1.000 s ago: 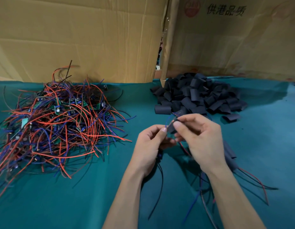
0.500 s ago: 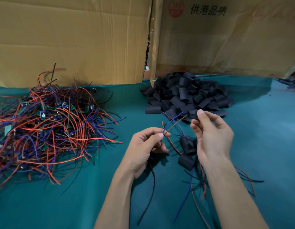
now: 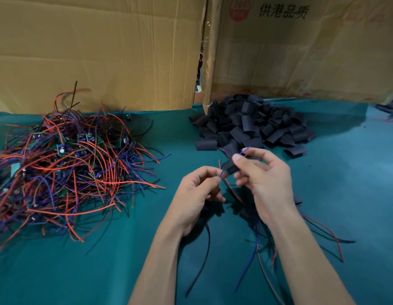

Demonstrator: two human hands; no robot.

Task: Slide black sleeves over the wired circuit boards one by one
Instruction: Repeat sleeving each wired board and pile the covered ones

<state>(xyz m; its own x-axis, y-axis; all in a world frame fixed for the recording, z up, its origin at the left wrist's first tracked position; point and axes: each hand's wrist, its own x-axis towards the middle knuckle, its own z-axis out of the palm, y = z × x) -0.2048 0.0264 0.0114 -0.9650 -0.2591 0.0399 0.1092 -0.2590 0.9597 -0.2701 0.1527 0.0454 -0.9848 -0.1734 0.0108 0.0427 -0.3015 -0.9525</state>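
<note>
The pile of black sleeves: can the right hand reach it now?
Probably yes, once freed. The pile of black sleeves lies just beyond the right hand on open cloth with nothing between, but that hand already pinches a black sleeve.

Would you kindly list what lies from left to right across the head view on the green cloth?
Tangled pile of wired circuit boards → left hand → black sleeve pinched by the right hand → stray wires at the far right edge.

Small assembly workshop — wired boards [image 3: 65,164] heaped, sleeves [image 3: 252,124] piled, cardboard cartons [image 3: 103,51] behind.
</note>
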